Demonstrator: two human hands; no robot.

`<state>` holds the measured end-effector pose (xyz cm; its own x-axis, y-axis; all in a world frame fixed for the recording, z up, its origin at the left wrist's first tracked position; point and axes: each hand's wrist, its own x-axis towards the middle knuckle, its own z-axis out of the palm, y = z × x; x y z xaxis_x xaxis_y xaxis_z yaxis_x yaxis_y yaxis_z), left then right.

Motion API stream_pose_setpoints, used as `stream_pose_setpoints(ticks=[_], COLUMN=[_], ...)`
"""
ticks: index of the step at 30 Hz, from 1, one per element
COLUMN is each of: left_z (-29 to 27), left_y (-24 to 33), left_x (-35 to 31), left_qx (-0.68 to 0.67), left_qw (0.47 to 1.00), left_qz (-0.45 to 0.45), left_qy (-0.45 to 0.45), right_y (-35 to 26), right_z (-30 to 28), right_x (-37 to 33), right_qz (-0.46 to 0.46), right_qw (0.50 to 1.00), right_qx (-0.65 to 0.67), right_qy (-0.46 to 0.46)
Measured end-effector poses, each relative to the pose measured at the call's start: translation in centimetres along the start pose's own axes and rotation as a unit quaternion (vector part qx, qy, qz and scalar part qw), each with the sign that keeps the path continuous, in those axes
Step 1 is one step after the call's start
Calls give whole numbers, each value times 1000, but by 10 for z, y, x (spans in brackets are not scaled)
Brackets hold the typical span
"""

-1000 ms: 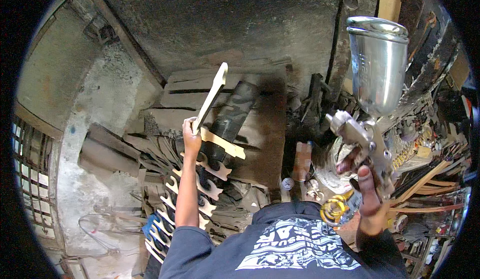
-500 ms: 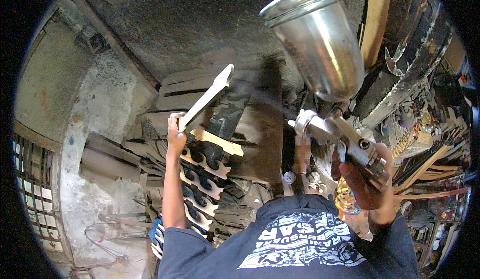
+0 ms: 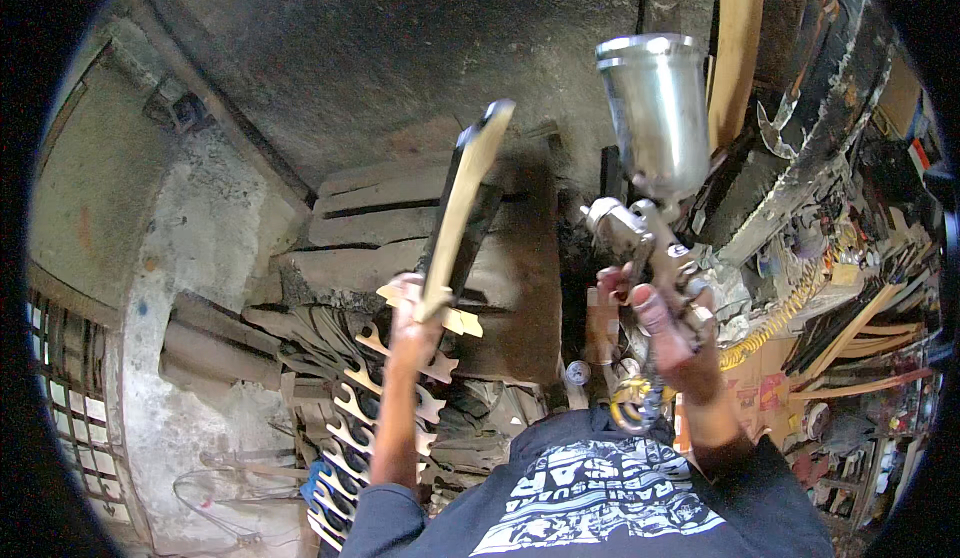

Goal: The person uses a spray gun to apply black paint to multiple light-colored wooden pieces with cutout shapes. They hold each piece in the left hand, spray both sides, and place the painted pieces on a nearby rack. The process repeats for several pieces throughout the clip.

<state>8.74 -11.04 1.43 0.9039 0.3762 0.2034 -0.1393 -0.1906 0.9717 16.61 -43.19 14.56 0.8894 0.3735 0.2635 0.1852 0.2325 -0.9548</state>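
Note:
My left hand [image 3: 408, 318] is closed around the lower end of a long, shaped wooden piece [image 3: 466, 198]. The piece tilts up and to the right, pale on one face and dark along its left side, slightly blurred by motion. To the right, my right hand [image 3: 668, 330] grips a metal spray gun [image 3: 640, 236], its nozzle pointing left toward the wood. A shiny silver cup [image 3: 656, 123] stands upright on top of the gun. Just behind my left hand, a second pale wooden piece [image 3: 462, 322] is partly hidden.
Several pale hook-shaped wooden pieces [image 3: 352, 443] stand in a row below my left hand. A brown board [image 3: 525, 328] lies beyond. A yellow coiled hose [image 3: 780, 310] runs at right, near a cluttered bench and stacked wood strips [image 3: 850, 333]. A barred window [image 3: 75, 398] is at far left.
The wooden piece has turned steeper and moved right and nearer with my left hand. The spray gun has shifted left, its cup now lower, smaller and more upright in view.

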Motion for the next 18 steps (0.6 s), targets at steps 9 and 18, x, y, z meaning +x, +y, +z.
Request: stream_pose_setpoints(ticks=[9, 18], left_z=[182, 160], left_y=[79, 92], left_x=[-16, -7], left_qx=[-484, -367], left_qw=[871, 917], left_qz=[-63, -111], left_qy=[55, 108], right_y=[66, 67], right_z=[28, 12], right_x=[-8, -7], right_qz=[25, 59], right_qw=[997, 996], right_qx=[-69, -68], right_qy=[-8, 5])
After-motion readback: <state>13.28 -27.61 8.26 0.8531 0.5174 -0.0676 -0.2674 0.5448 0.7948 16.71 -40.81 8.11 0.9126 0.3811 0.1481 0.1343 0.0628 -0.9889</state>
